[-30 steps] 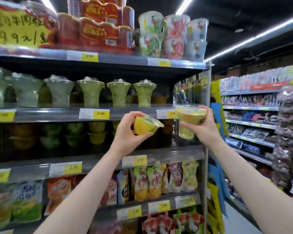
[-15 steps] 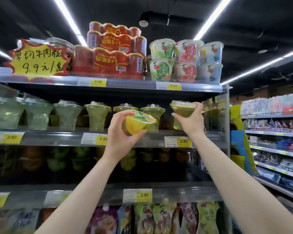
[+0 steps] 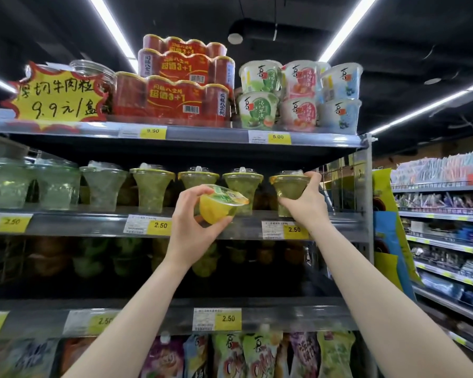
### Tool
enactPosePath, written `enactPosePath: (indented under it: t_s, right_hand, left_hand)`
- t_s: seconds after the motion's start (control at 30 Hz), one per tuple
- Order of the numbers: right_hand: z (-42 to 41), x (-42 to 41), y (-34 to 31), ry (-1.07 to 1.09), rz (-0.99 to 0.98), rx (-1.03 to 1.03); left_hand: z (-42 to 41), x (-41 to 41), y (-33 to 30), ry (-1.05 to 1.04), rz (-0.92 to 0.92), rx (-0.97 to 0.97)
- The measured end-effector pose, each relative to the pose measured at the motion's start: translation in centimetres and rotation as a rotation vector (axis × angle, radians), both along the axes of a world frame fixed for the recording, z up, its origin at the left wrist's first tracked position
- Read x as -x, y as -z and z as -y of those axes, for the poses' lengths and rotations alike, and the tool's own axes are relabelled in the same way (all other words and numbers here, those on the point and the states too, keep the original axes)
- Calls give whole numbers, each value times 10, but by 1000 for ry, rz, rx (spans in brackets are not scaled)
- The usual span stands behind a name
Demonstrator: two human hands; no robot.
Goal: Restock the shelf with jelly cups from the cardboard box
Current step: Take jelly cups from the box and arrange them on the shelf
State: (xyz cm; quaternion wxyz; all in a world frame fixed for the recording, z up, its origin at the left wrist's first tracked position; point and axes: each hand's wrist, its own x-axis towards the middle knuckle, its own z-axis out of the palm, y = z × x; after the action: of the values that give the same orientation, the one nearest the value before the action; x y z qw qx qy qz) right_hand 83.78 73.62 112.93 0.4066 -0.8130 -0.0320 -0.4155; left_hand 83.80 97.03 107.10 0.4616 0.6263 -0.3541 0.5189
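A tall green clear plastic jelly cup (image 3: pixel 290 192) is gripped by right hand (image 3: pixel 307 204) at mid-right shelf (image 3: pixel 339 223); a small yellow jelly cup (image 3: pixel 219 205), mid-frame, is pinched by left hand (image 3: pixel 194 230).

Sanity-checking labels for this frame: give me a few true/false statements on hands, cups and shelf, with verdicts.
1. The left hand holds a yellow jelly cup tilted on its side. True.
2. The right hand is empty. False: it grips a green jelly cup at the right end of the row on the second shelf.
3. The green jelly cup is upright. True.
4. The price tag below the right hand reads 5.00. False: it reads 2.50.
5. The yellow jelly cup already stands on the shelf. False: it is in the left hand, in front of the shelf edge.
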Motion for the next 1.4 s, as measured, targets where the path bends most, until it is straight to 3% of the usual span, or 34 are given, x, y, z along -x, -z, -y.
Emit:
enactPosePath:
  t_s: [0.3, 0.43, 0.5, 0.67, 0.93, 1.13, 1.3, 1.4]
  right_hand:
    - [-1, 7, 4, 3, 27, -2]
    - [-7, 38, 21, -63, 357, -18]
    - [-17, 55, 45, -197, 403, 21]
    - [-66, 69, 96, -587, -41, 48]
    - [-129, 59, 138, -608, -189, -169]
    - [-205, 56, 150, -573, -154, -122]
    - [-280, 39, 151, -569, -108, -118]
    - [-331, 26, 149, -558, -86, -108]
  left_hand:
    - [3, 12, 4, -34, -40, 5]
    - [4, 28, 18, 59, -113, 44]
    - [1, 36, 32, 118, -178, 54]
    - [-3, 50, 76, 163, -308, 63]
    - [-41, 62, 122, 250, -564, 198]
    - [-112, 57, 124, 108, -534, 164]
    - [-197, 41, 117, -220, -419, 6]
    - [-248, 31, 114, -374, -440, -84]
